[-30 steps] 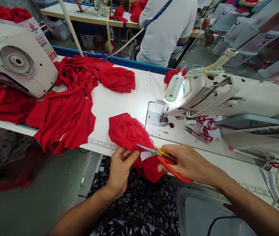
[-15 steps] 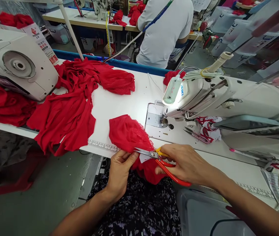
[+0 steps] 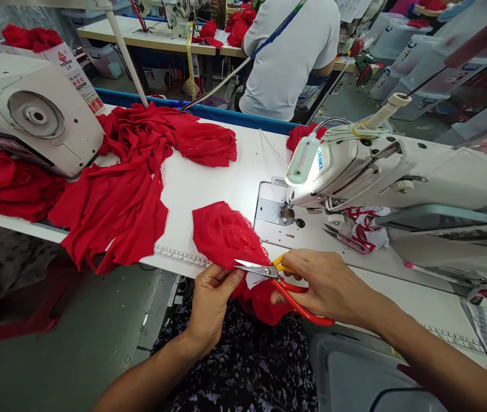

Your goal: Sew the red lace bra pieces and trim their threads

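Scissors (image 3: 274, 273) at red fabric (image 3: 226, 234)

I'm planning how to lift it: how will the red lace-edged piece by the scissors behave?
The red lace-edged piece looks floppy, judging by its soft folds. It is probably light, being thin cloth. Its openwork lace edge might snag.

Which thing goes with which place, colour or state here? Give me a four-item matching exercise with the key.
Column 1
1. Left hand
2. Right hand
3. Small pointed metal tool
4. Co-worker's shirt

Column 2
A. Lying beside the red-and-white cloth
B. White
C. Holding the scissors with red and yellow handles
D. Pinching the lace-edged red cloth near the blade tips

Right pairs: 1-D, 2-C, 3-A, 4-B
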Motion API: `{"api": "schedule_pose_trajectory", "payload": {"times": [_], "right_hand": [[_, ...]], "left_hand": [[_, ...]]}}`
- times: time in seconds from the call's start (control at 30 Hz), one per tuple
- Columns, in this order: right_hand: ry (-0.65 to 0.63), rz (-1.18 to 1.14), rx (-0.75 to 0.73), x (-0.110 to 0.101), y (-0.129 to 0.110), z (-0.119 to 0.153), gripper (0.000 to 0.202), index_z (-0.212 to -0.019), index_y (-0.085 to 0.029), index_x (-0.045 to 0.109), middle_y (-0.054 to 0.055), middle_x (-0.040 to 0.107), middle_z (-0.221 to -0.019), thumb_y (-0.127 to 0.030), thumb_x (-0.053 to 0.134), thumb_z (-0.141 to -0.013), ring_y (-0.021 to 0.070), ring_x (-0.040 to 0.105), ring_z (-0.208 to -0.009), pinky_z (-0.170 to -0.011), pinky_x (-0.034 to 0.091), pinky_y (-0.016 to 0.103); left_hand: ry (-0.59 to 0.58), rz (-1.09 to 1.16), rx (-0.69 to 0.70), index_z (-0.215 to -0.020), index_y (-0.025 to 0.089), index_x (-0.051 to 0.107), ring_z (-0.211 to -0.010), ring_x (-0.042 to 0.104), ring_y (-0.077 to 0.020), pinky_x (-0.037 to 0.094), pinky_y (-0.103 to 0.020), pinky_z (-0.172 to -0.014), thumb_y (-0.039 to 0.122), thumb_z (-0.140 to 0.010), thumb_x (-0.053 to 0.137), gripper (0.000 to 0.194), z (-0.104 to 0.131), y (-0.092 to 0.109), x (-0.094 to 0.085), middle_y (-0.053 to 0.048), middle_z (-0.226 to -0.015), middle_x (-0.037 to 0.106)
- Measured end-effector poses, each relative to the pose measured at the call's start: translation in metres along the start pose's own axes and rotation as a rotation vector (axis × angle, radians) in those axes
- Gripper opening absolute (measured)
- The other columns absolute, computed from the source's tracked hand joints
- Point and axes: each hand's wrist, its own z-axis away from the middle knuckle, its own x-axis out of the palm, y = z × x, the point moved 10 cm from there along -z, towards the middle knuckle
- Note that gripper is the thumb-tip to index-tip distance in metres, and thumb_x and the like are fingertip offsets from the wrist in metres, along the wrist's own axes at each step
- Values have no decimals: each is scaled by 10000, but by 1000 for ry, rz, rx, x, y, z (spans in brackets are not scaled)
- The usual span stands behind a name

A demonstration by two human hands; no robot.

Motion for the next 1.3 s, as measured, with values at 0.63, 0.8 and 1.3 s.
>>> {"api": "schedule_pose_trajectory", "payload": {"times": [0.63,0.8,1.3], "right_hand": [[-111,-171,79,15,4,-6,513,-640,-221,268,-65,375,-568,-554,566,-891,97,259,-522,-522,192,265],[-131,-203,72,20,2,-6,495,-633,-218,285,-60,371,-558,-528,559,-906,100,284,-524,-519,190,268],[86,37,517,-8,84,73,454,-673,-244,348,19,540,-600,-581,576,-876,169,484,-524,-510,269,302]], "left_hand": [[30,-16,-31,-882,198,788,-897,682,-181,527,-313,-872,306,-716,839,205,1,-1,-3,-47,-958,773],[36,-23,-30,-867,190,787,-871,679,-175,526,-312,-877,306,-706,846,207,1,-2,-4,-43,-931,772],[81,221,-232,-1001,226,689,-936,685,-132,547,-263,-889,308,-809,786,230,3,-6,-12,4,-975,728]]}}
